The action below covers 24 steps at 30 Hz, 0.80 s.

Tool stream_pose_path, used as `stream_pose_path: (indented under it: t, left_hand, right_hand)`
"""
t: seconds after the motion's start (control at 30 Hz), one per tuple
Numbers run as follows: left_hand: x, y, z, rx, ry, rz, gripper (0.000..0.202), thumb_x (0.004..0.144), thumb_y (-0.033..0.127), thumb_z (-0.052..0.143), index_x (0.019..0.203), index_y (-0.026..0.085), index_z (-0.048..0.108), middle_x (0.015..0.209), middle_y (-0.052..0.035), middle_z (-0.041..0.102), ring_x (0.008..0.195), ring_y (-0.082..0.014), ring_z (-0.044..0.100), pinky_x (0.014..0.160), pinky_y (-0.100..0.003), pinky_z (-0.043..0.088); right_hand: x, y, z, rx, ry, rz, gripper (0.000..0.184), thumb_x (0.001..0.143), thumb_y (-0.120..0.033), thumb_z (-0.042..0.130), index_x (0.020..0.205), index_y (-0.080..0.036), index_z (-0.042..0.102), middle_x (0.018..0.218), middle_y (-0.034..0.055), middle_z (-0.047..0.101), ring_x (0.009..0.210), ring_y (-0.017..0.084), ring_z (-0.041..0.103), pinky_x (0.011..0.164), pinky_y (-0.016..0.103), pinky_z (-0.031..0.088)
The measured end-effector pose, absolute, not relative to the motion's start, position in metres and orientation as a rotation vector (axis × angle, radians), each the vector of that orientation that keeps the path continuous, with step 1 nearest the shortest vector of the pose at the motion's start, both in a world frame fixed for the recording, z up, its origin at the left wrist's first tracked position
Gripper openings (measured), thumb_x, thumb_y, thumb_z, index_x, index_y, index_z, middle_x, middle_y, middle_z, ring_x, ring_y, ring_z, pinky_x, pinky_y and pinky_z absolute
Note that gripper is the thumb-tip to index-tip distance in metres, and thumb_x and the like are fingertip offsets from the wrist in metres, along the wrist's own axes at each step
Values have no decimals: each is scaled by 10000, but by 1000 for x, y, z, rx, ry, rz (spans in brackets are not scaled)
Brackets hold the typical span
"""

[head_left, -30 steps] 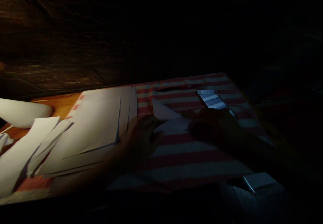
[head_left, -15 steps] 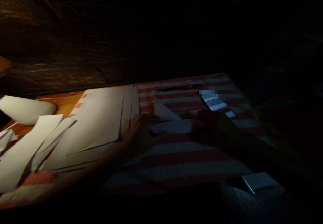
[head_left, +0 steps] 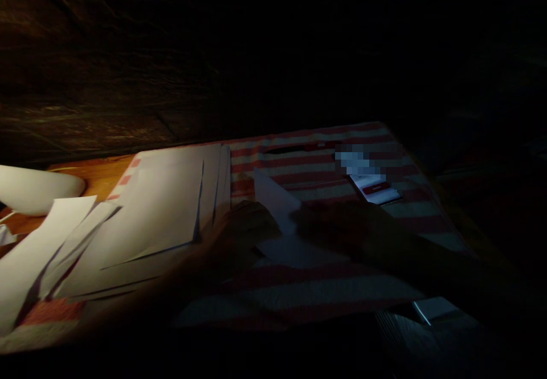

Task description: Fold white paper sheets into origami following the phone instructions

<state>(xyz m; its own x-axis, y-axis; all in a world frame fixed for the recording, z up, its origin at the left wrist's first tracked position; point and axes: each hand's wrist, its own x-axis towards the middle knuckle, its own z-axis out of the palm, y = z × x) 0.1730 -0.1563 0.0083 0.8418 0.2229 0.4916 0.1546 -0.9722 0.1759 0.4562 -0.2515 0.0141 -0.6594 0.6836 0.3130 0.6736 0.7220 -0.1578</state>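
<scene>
The scene is very dark. My left hand (head_left: pixel 243 231) and my right hand (head_left: pixel 342 225) both rest on a small white folded paper (head_left: pixel 282 225) that lies on a red-and-white striped cloth (head_left: pixel 307 288). One flap of the paper stands up between the hands. The fingers of both hands are in shadow and I cannot make out how they are set. A lit phone (head_left: pixel 376 188) lies on the cloth just beyond my right hand.
A stack of white sheets (head_left: pixel 166 208) lies to the left of the hands, with loose paper strips (head_left: pixel 34 248) farther left on the wooden table (head_left: pixel 98 176). A white curved object (head_left: pixel 38 191) sits at the far left. A pale card (head_left: pixel 436 308) lies at the lower right.
Both hands have shifted slightly toward me with the folded paper, and its flap now stands higher. The phone screen shows a different display with a red bar.
</scene>
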Motion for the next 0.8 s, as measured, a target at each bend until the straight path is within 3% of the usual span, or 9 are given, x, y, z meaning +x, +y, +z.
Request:
stream_pose_path:
  t: [0.17, 0.37, 0.47, 0.63, 0.73, 0.8]
  left_hand:
    - [169, -157, 11, 2875, 325, 748, 324, 768, 40, 507, 967, 214, 694, 872, -49, 720, 816, -202, 660, 702, -351, 540]
    - [170, -161, 9, 2783, 412, 709, 239, 839, 42, 556, 918, 211, 705, 868, -44, 698, 825, -190, 649, 691, -325, 531]
    - [172, -163, 7, 2693, 506, 715, 132, 911, 110, 630, 861, 202, 711, 845, -35, 676, 795, -168, 631, 690, -303, 516]
    - [175, -162, 4, 2593, 666, 730, 109, 886, 186, 723, 781, 188, 696, 880, -41, 642, 808, -170, 612, 684, -294, 499]
    - [176, -160, 3, 2573, 769, 730, 91, 848, 230, 777, 814, 189, 703, 920, -39, 624, 830, -185, 603, 710, -316, 511]
    - [176, -160, 3, 2573, 867, 695, 145, 809, 255, 817, 863, 190, 700, 930, -36, 622, 856, -205, 600, 741, -344, 523]
  right_hand:
    - [458, -251, 7, -1075, -2522, 142, 445, 1005, -133, 563, 1430, -261, 601, 1466, 49, 637, 1353, 226, 596, 1063, 398, 576]
    - [462, -250, 4, -1190, -2477, 205, 441, 952, -152, 635, 1369, -294, 662, 1259, 51, 740, 1117, 226, 716, 917, 368, 627]
    - [462, -249, 2, -1178, -2465, 190, 406, 957, -188, 637, 1357, -253, 665, 1256, 82, 732, 1108, 238, 712, 889, 383, 619]
    - [460, -244, 3, -1150, -2382, 206, 274, 958, -258, 649, 1215, -184, 709, 1112, 106, 744, 965, 218, 712, 782, 338, 592]
    - [456, -242, 5, -1207, -2311, 292, 175, 975, -242, 623, 1081, -161, 737, 1064, 109, 749, 968, 210, 702, 815, 340, 582]
    - [453, -242, 6, -1258, -2260, 355, 180, 954, -221, 643, 1095, -157, 736, 1135, 116, 748, 1018, 216, 703, 858, 356, 583]
